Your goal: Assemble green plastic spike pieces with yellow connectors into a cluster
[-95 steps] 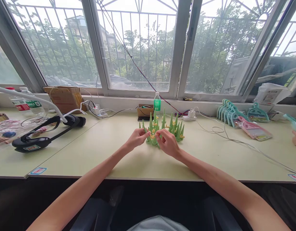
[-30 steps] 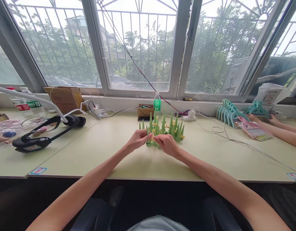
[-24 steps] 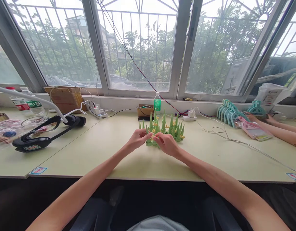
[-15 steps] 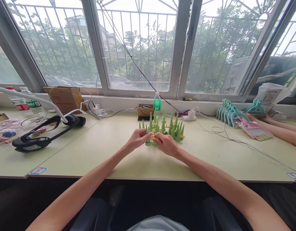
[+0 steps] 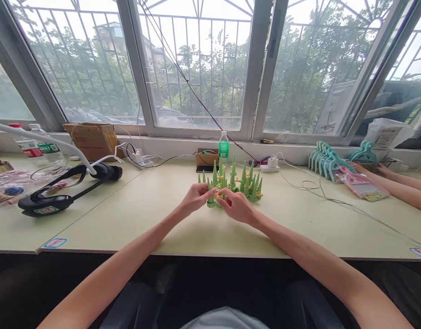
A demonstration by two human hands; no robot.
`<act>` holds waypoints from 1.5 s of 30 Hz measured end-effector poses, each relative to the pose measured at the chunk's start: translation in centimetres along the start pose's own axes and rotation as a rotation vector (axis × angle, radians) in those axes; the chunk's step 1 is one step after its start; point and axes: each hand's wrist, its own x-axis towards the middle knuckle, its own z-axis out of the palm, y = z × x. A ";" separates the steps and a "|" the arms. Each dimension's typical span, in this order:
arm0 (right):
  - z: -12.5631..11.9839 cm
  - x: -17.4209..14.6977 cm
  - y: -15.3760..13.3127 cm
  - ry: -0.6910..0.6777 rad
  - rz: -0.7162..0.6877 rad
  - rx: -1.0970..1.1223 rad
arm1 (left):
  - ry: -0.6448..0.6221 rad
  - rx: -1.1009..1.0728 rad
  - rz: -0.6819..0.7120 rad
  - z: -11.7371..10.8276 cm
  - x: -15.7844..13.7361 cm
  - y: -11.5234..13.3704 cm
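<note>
Several green plant watering spikes with small yellow valves stand upright in a cluster on the table. My left hand is closed at the near left of the cluster, thumb and fingers pinching a green watering spike whose round base shows below the fingertips. Close beside it, my right hand has its thumb and index finger curled together by a yellow valve at that spike. The fingertips partly hide the valve, so I cannot tell how firmly it is held.
Behind the spikes are a green-labelled bottle, a small open cardboard box and a power strip. A black headset lies left. Teal hangers, loose cables and another person's arms are on the right.
My right hand's fingers have shifted slightly around the yellow valve. My left hand and the standing spikes stay in almost the same place.
</note>
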 end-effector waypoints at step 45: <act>0.1 0.0 0.3 -0.029 0.021 -0.035 | -0.002 0.021 0.023 -0.1 0.1 -0.2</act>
